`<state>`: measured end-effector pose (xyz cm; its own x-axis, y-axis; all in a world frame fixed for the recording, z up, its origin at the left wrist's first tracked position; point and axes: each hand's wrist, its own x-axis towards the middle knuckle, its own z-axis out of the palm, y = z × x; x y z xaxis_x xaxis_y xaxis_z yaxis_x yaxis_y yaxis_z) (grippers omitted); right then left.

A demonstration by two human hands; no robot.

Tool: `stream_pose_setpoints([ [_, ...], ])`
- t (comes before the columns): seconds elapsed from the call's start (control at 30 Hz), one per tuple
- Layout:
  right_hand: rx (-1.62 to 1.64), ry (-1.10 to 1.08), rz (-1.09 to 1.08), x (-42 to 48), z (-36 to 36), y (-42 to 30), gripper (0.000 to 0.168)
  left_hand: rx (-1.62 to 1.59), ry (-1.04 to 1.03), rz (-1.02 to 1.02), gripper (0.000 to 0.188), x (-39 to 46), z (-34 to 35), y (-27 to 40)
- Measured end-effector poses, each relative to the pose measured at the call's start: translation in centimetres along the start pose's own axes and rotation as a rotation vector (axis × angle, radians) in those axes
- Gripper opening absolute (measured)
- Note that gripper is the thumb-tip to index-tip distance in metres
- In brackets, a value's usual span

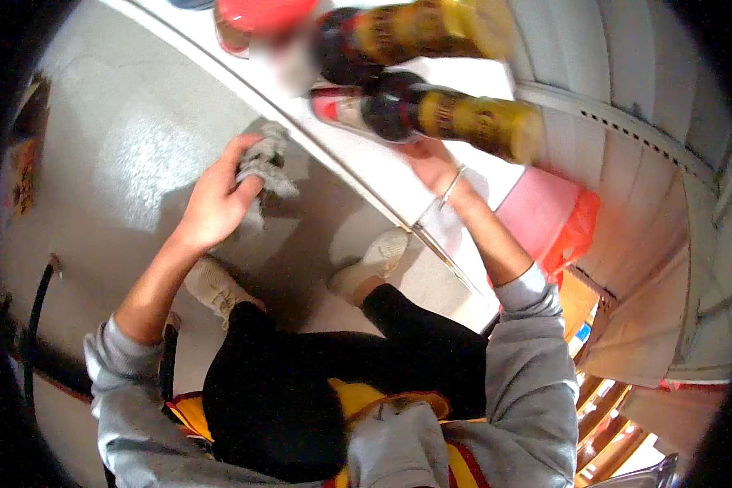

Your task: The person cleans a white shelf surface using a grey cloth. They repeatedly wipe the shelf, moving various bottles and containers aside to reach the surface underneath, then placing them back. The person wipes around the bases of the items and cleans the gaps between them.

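My left hand is closed around a crumpled grey cloth, held over the floor beside the shelf edge. My right hand reaches over the white shelf, at the side of the nearer dark bottle, which has a gold-wrapped neck and a red and white label. That bottle hides the fingers, so a grip on it cannot be made out. A second dark bottle with a gold neck is close behind it, blurred. A jar with a red lid sits farther left on the shelf.
A grey panelled shelf back rises at the right. Near my right forearm are a pink sheet and a red plastic bag. Lower right, goods fill slatted shelving. A black curved tube stands at the left.
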<state>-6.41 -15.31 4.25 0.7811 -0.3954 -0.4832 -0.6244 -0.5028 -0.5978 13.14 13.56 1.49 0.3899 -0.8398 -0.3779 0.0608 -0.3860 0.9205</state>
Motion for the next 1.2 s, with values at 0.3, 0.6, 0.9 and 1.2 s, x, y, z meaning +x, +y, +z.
stream_pose_setpoints([
  [0.3, 0.590, -0.280, 0.025, -10.7, -2.9, -8.7, 0.081, -0.680, -0.753, -0.115, 0.081, -1.8, 8.9, 9.4],
  [0.6, -0.306, 0.420, -0.215, -4.9, -11.2, -6.0, 0.095, -0.026, -0.363, 0.197, 0.040, -2.0, 3.3, 6.0],
  [0.9, -0.674, 0.635, -0.336, 11.1, -6.7, 5.1, 0.072, 0.228, -0.300, -0.047, 0.028, -6.7, 6.5, 4.3],
  [1.2, -0.674, 0.598, -0.353, 30.4, -11.5, -7.2, 0.065, 0.410, -0.338, 0.027, 0.030, -2.1, 10.9, 7.4],
])
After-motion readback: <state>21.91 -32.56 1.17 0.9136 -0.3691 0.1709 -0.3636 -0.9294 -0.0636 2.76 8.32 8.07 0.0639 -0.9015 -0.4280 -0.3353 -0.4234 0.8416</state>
